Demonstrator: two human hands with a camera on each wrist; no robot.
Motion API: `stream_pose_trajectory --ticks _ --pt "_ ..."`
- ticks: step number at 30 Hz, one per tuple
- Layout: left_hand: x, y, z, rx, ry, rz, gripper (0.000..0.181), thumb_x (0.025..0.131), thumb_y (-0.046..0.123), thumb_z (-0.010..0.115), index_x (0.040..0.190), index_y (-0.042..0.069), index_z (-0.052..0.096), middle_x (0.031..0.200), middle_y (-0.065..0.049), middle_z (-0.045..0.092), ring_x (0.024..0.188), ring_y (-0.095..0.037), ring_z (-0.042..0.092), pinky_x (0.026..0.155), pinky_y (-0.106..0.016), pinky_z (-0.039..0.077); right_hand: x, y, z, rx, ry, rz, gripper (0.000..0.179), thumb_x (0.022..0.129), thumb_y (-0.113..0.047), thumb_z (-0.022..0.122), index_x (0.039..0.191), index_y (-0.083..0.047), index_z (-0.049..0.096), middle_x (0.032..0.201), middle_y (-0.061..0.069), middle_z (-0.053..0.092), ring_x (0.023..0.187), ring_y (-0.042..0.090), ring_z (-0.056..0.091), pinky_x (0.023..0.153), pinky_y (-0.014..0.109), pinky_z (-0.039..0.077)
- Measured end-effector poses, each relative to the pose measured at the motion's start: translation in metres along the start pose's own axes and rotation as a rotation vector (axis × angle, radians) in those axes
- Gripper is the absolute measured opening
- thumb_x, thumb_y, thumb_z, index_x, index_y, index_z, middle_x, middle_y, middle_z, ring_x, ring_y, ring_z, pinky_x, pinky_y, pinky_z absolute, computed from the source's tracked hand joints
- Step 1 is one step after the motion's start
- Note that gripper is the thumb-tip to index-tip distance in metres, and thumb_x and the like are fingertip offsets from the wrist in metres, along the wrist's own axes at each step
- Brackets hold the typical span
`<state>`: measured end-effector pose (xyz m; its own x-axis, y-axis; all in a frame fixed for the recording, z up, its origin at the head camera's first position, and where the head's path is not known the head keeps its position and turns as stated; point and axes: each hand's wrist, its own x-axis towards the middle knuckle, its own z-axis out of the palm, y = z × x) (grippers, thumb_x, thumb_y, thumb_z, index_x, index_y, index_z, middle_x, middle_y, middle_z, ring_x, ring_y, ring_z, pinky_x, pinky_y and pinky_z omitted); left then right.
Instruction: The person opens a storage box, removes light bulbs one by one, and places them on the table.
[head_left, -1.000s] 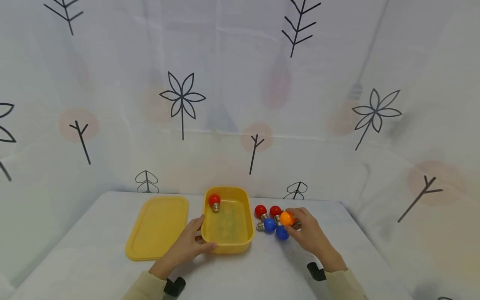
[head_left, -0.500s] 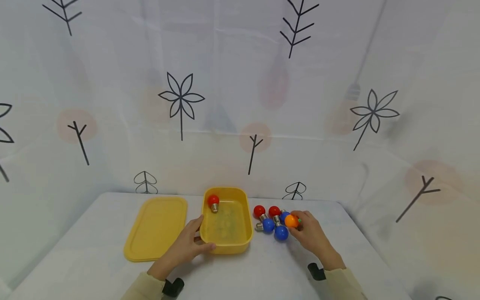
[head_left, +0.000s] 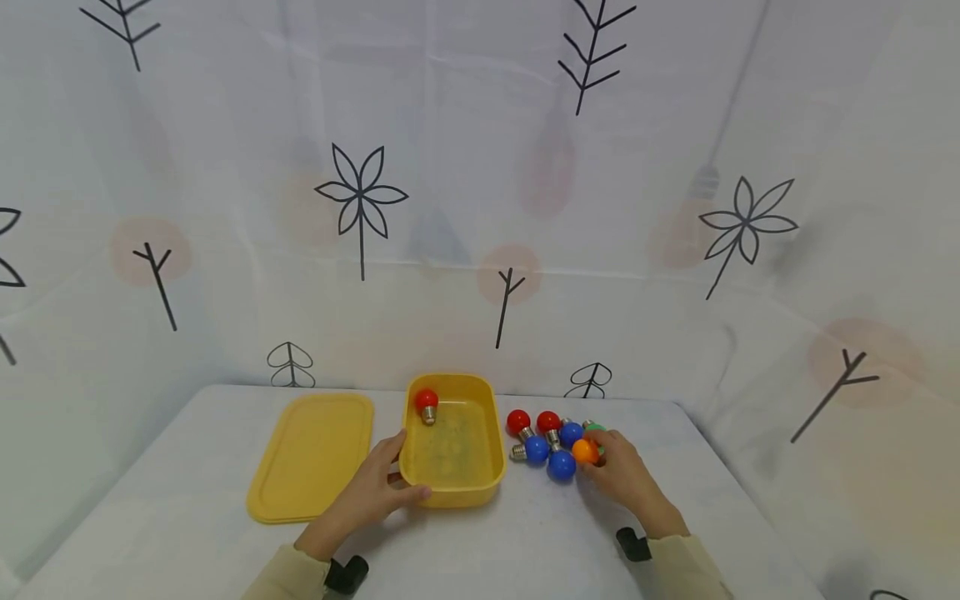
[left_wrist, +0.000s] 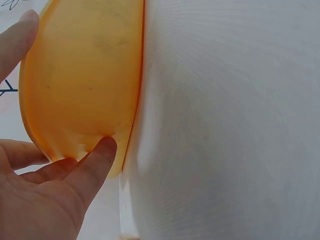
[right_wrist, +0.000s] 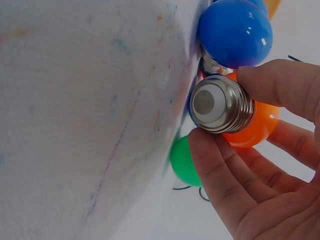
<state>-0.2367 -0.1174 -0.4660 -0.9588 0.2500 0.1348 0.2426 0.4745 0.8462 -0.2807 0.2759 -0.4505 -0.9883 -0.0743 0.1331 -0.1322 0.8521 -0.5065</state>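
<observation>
My right hand (head_left: 626,479) pinches an orange toy light bulb (head_left: 584,452) low over the table. In the right wrist view, the bulb's silver screw base (right_wrist: 220,105) faces the camera between thumb and fingers. A green bulb (right_wrist: 184,162) lies close by, partly hidden behind the fingers. Blue bulbs (head_left: 562,466) and red bulbs (head_left: 518,422) cluster just left of that hand. My left hand (head_left: 367,493) grips the near left corner of a yellow box (head_left: 465,498), thumb at the front wall and fingers along the side. One red bulb (head_left: 427,401) lies inside the box.
A flat yellow lid (head_left: 311,458) lies on the white-covered table (head_left: 510,558), left of the box. Behind the table hangs a pale cloth (head_left: 435,317) printed with plants.
My right hand has moved the orange bulb slightly right and toward me, away from the blue bulbs. More of the green bulb now shows behind it. The left hand keeps its grip on the box.
</observation>
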Motion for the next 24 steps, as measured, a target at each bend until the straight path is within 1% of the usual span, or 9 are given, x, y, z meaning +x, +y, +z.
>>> stream_pose_trajectory --ticks 4,11,20,24 --pt "-0.0001 0.0002 0.0003 0.01 0.002 -0.002 0.105 0.075 0.042 0.08 0.151 0.002 0.02 0.147 -0.018 0.031 0.125 -0.029 0.047 0.095 -0.033 0.049 0.0006 0.0024 0.0014 0.014 -0.01 0.001 0.051 0.081 -0.007 0.074 0.128 -0.003 0.055 0.106 0.013 0.053 0.084 0.022 0.053 0.074 0.037 0.056" --pt "0.0005 -0.0002 0.0002 0.022 0.0 0.0 0.106 0.075 0.043 0.08 0.151 0.001 0.02 0.147 -0.019 0.031 0.124 -0.029 0.047 0.095 -0.033 0.049 0.002 0.0078 0.0058 0.004 -0.029 0.005 0.051 0.081 -0.009 0.075 0.128 -0.003 0.056 0.107 0.012 0.054 0.086 0.022 0.054 0.08 0.041 0.056" --pt "-0.0001 -0.0005 0.0007 0.012 -0.001 -0.013 0.106 0.074 0.044 0.079 0.151 0.002 0.019 0.147 -0.017 0.03 0.125 -0.028 0.046 0.095 -0.033 0.048 0.0014 0.0092 0.0085 0.007 -0.042 0.007 0.052 0.082 -0.011 0.075 0.129 -0.004 0.054 0.109 0.011 0.053 0.088 0.022 0.054 0.078 0.039 0.057" --pt "-0.0001 -0.0008 0.0009 0.012 0.004 -0.014 0.106 0.074 0.044 0.08 0.151 0.003 0.02 0.147 -0.017 0.031 0.125 -0.028 0.047 0.095 -0.033 0.049 0.0012 0.0091 0.009 -0.001 -0.045 0.004 0.055 0.081 -0.013 0.076 0.131 -0.005 0.053 0.111 0.012 0.054 0.09 0.023 0.054 0.08 0.042 0.056"
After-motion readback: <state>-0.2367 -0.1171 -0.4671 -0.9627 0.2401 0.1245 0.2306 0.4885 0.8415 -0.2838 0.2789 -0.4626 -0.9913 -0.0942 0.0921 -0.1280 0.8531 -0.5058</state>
